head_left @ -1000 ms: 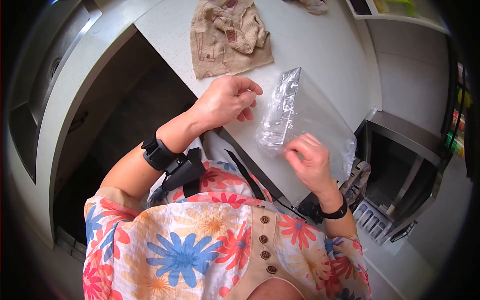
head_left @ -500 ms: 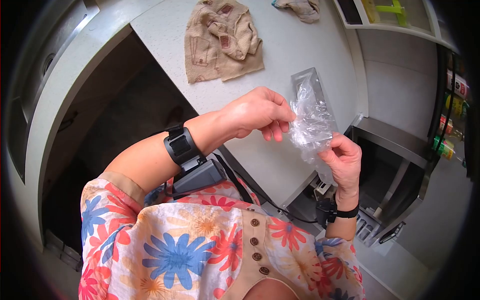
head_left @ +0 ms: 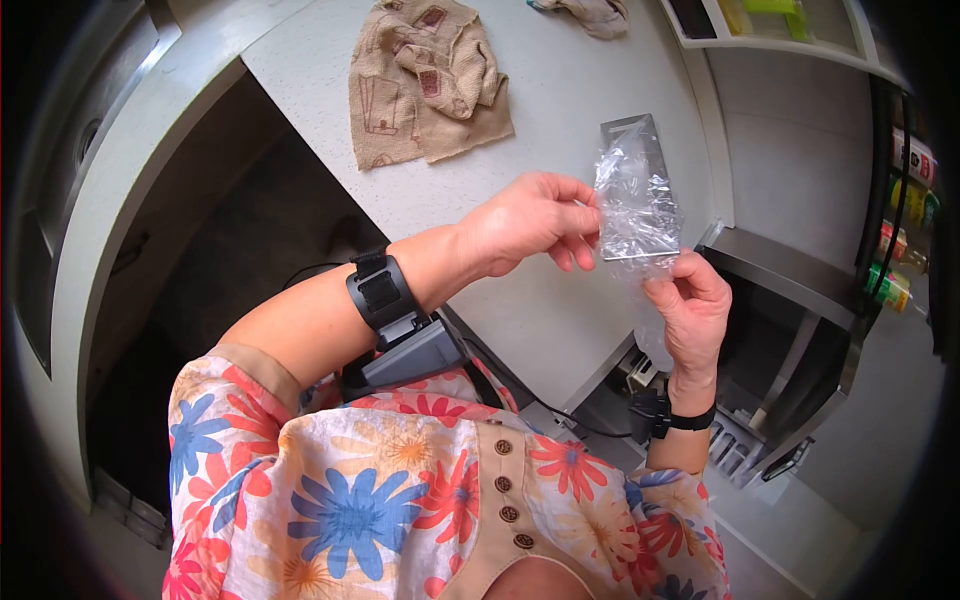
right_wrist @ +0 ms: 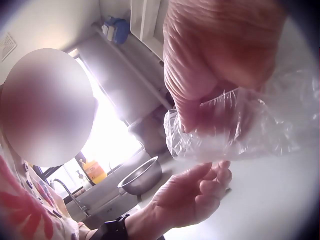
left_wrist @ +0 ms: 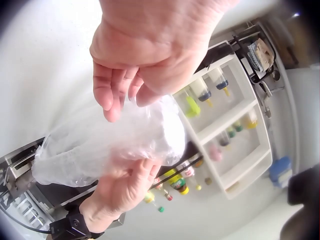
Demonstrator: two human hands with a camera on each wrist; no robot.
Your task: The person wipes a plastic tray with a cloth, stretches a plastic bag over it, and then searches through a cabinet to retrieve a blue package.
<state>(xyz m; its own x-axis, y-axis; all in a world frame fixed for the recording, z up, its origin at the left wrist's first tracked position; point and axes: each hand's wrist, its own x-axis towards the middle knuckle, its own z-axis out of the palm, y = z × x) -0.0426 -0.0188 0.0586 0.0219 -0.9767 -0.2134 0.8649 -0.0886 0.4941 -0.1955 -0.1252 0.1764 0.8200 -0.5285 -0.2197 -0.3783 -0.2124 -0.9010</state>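
Note:
A crumpled clear plastic bag (head_left: 632, 215) hangs between my hands, over the white counter. With it shows a flat dark grey rectangular piece (head_left: 655, 150), shiny film lying across its lower part. My right hand (head_left: 690, 310) pinches the bag's lower end between thumb and fingers. At its left edge is my left hand (head_left: 530, 222), the fingers loosely bent and the fingertips close to the film. In the right wrist view the left hand (right_wrist: 192, 197) lies just below the bag (right_wrist: 250, 132), nothing showing in its fingers.
A beige patterned cloth (head_left: 430, 85) lies on the counter (head_left: 540, 340), a smaller cloth (head_left: 590, 14) beyond it. At right stand a metal-framed appliance (head_left: 780, 290) and a rack with bottles (head_left: 890, 285). A steel bowl (right_wrist: 141, 175) appears in the right wrist view.
The bag has moved right and bunched up from its wider spread, baring the dark rectangular piece. Both hands have shifted right, and the left has come up to the bag.

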